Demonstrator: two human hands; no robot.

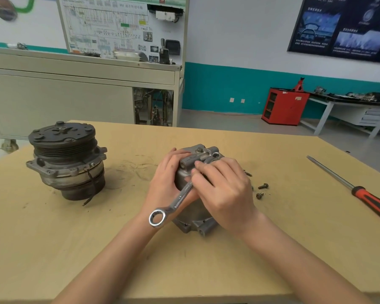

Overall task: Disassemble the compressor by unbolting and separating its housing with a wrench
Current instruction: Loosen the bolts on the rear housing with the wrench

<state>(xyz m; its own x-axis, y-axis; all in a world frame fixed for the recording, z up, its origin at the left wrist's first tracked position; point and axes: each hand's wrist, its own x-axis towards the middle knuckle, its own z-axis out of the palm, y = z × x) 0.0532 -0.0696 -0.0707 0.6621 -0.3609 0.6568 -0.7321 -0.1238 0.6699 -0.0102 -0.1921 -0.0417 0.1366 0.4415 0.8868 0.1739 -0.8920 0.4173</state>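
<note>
1. Head view, and the housing [203,153] sits dead centre of the frame on the tan table [206,270]. It is a grey cast-metal shell standing on its flange, with the ported boss block on top facing the far wall.
2. The left hand [168,178] comes in from the lower left and cups the housing's left flank. Its fingers are curled together over the top edge, against the boss block.
3. The right hand [225,194] lies over the housing's right side. Its fingertips are bunched together and pinch the upper end of the wrench [180,197] just below the boss block.
4. Now the wrench itself: its long axis runs on a diagonal from the centre of the frame down to the lower left. The ring end points lower left and hangs free above the left wrist. The other end is hidden under the right fingers, so I cannot tell what it sits on.
5. On the left of the frame, well apart from the hands, stands the pulley half of the compressor [64,163], black clutch plate facing up.
6. Just right of the right hand, loose bolts [263,186] lie on the table.
7. At the right edge lies a screwdriver [360,194], red-and-black handle toward the lower right, tip toward the upper left.
8. In the background are a wiring-diagram board [123,27] at upper left and a red cabinet [283,106] at middle right.
</note>
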